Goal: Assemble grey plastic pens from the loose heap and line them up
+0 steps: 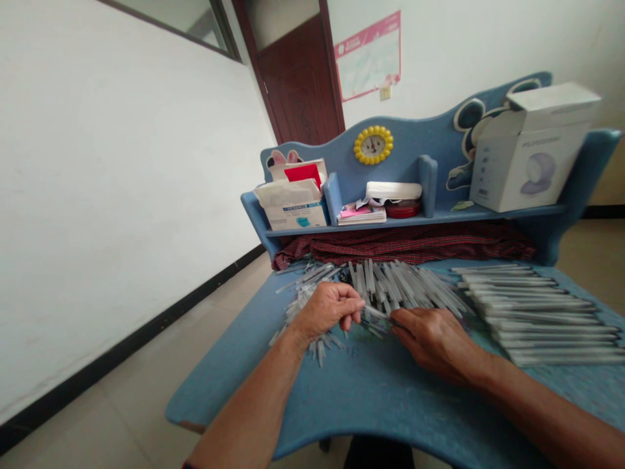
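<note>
My left hand (329,307) pinches one end of a slim translucent pen barrel (376,313) between thumb and fingers. At the barrel's other end, the fingers of my right hand (434,340) are closed on it. The barrel lies nearly level above the blue desk. Just beyond my hands is a heap of clear pen barrels (415,284). Small clear pieces (320,350), perhaps pen caps, lie scattered under and beside my left wrist. Several long pens (547,317) with dark ends lie side by side to the right of my right hand.
The blue desk (371,397) has a curved front edge. A dark red checked cloth (410,244) lies along its back, beneath a shelf holding a tissue-like box (297,212), a stack of papers (361,215) and a large white carton (532,153). A white wall (122,163) stands left.
</note>
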The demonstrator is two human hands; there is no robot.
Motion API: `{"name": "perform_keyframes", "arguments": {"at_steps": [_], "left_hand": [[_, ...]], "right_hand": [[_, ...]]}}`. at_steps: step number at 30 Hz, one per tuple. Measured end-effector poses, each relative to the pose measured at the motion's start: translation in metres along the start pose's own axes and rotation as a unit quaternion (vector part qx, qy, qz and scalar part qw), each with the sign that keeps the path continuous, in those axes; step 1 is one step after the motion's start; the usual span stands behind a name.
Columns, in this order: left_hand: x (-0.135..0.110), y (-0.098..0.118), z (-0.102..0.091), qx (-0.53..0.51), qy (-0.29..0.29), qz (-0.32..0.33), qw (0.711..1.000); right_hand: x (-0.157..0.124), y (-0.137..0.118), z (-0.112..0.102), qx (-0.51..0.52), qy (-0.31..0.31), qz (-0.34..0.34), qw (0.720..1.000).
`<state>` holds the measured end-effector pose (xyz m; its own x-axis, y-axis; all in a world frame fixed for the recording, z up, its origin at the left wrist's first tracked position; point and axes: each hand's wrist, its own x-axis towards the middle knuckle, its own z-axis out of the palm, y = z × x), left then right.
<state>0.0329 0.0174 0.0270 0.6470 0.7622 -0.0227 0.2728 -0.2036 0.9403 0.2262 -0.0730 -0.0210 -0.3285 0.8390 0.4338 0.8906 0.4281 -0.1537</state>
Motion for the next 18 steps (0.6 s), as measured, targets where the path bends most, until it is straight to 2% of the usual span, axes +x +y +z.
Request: {"name": "perform_keyframes", "arguments": {"at_steps": [18], "left_hand": [[-0.0010,0.0016,-0.0015,-0.020,-0.014,-0.008,1.000]], "right_hand": [[-0.0002,-0.0006,-0.0015,-0.001,-0.004,0.004,1.000]]}}
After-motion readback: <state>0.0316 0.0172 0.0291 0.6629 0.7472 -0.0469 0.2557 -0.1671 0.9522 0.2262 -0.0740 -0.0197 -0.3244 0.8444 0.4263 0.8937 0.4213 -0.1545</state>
